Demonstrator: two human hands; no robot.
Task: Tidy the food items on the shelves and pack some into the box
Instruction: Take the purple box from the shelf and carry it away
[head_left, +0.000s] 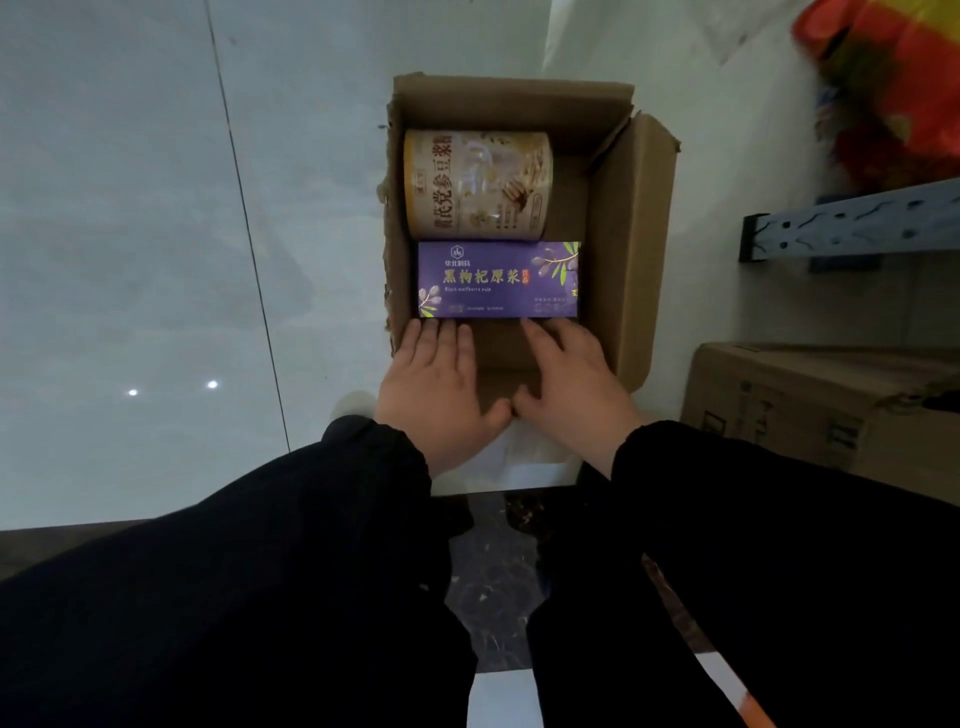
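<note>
The left hand (436, 384) and right hand (571, 384) lie flat, side by side, thumbs nearly meeting. The fingers of both are straight and spread, and the fingertips touch the near edge of a purple carton (498, 280). Neither hand grips anything.

The purple carton lies flat inside the open cardboard box (634, 234), which stands on the pale tiled floor (130, 208). Just beyond it, touching or almost touching, a cream tin (478, 184) lies on its side. The strip along the box's right wall is unfilled.

Status: packing appears partly done, with two items loaded and the carton probably being seated. The flaps are open. The shelves are mostly out of view, so tidying progress cannot be judged.

Legible text: the carton reads "黑枸杞原浆", "Black wolfberry pulp" and "华北制药". The tin reads "黄芪党参豆浆"; its smaller print is unreadable.

To the right are a blue-grey shelf beam (852, 228), a red and yellow bag (893, 88) above it and a closed brown carton (821, 410) below.
</note>
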